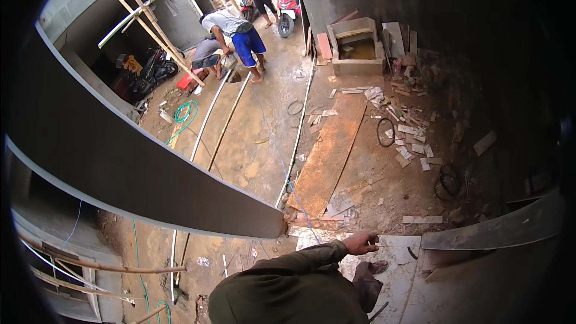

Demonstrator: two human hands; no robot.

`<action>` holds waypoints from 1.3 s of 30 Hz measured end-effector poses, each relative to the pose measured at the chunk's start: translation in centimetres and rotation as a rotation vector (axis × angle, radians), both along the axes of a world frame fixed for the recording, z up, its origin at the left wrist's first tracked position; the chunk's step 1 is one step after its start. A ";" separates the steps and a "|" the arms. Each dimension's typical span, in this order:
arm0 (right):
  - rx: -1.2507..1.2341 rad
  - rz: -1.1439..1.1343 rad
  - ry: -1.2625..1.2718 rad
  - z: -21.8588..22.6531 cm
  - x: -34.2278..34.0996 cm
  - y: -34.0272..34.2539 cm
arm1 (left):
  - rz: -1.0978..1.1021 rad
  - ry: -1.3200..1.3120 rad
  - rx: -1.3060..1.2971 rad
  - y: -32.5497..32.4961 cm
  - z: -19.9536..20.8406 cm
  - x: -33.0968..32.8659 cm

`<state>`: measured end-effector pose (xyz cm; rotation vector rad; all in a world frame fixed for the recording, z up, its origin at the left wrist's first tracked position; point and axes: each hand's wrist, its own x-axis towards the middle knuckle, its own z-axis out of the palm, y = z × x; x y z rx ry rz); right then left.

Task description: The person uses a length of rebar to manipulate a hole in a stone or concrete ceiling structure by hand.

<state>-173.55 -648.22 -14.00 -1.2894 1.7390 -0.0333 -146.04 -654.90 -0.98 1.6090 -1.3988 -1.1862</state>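
Observation:
My left hand [360, 243] reaches out from a dark green sleeve [303, 259] at the bottom of the head view. Its fingers are loosely bent and a little apart, with nothing seen in them. It hangs above pale floor tiles [393, 276], near their edge with the bare ground. Close below it is a sandalled foot [378, 267] and a dark trouser leg [366, 288]. A short black strip [412, 253] lies on the tiles to the right of the hand. My right hand does not show.
A grey beam [150, 150] crosses at left. Beyond lie an orange-brown board [333, 150], broken tiles [414, 138], white pipes [297, 138] and a green hose [187, 111]. A person in blue shorts [247, 48] bends beside a crouching person [207, 51]; another stands near a scooter [288, 6].

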 end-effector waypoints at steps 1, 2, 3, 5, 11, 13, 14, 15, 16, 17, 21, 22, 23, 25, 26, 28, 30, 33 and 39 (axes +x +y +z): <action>-0.011 0.049 -0.028 0.9 -0.7 -2.5 | 0.001 0.005 -0.017 -1.0 0.8 -1.2; -0.021 0.100 -0.054 2.1 -1.5 -4.6 | 0.047 0.022 -0.040 -1.7 1.8 -2.7; -0.043 0.157 -0.089 2.9 -2.8 -7.9 | 0.072 0.046 -0.024 -4.2 2.3 -4.1; -0.061 0.249 -0.164 5.5 -3.1 -11.7 | 0.163 0.163 -0.057 -5.5 3.7 -6.0; -0.178 0.493 -0.594 14.0 3.2 -20.5 | 0.217 0.674 -0.067 -10.9 11.4 -7.3; -0.215 0.583 -0.797 18.6 7.1 -22.3 | 0.169 0.868 -0.156 -12.8 16.7 -6.7; -0.244 0.627 -0.905 21.2 9.2 -23.1 | 0.155 0.929 -0.213 -13.7 20.2 -6.5; -0.274 0.667 -1.017 23.8 11.3 -23.9 | 0.135 0.965 -0.284 -14.6 23.4 -6.4; -0.303 0.704 -1.129 26.6 13.2 -24.4 | 0.119 0.995 -0.354 -15.3 26.3 -6.2; -0.332 0.733 -1.250 29.3 15.0 -24.9 | 0.116 0.999 -0.351 -15.9 28.2 -6.0; -0.458 0.764 -1.791 39.5 19.8 -26.2 | -0.328 1.136 -0.887 -18.8 35.7 -5.3; -0.497 0.742 -1.939 41.6 20.5 -26.7 | -0.456 1.125 -1.038 -20.1 37.4 -5.2; -0.531 0.712 -2.089 43.7 21.0 -27.3 | -0.582 1.110 -1.188 -21.2 38.9 -5.2; -0.618 0.632 -2.357 46.8 21.7 -28.6 | -0.674 1.155 -1.237 -22.8 40.2 -5.2; -0.593 0.573 -2.551 49.1 22.1 -27.6 | -0.723 1.122 -1.271 -22.1 41.7 -5.2; -0.654 0.464 -2.793 51.8 22.8 -27.7 | -0.790 1.126 -1.352 -22.9 42.3 -5.2; -0.724 0.351 -2.997 53.9 23.4 -28.0 | -0.946 1.089 -1.416 -23.8 42.5 -4.9; -0.850 0.200 -3.229 55.2 24.8 -29.1 | -0.923 1.070 -1.464 -24.7 43.6 -3.4; -0.870 0.464 -3.261 54.3 24.9 -30.8 | -0.709 0.996 -1.485 -25.5 41.9 -2.9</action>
